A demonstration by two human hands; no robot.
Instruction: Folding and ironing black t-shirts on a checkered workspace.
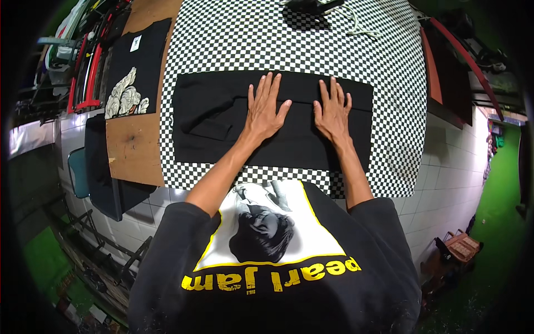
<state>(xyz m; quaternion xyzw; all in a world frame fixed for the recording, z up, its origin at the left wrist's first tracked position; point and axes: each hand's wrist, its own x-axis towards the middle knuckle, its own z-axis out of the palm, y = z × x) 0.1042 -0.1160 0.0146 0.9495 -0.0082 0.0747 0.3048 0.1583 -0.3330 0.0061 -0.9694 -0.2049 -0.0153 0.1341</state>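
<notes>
A black cloth garment (288,146), partly folded into a long rectangle, lies on a black-and-white checkered tablecloth (396,167). A folded-back sleeve shows at its left part, and a fold edge runs lengthwise across it. My left hand (265,110) rests flat on the garment just left of its middle, fingers spread towards the far edge. To its right, my right hand (333,110) presses on the same cloth with its fingers apart. Neither hand grips anything.
Left of the tablecloth, a folded black T-shirt (139,62) with a pale print lies on a brown wooden board (133,146). A black object (308,6) with a white cord (354,25) sits at the far edge. A dark chair (102,175) stands at the left, a red-edged board (448,75) at the right.
</notes>
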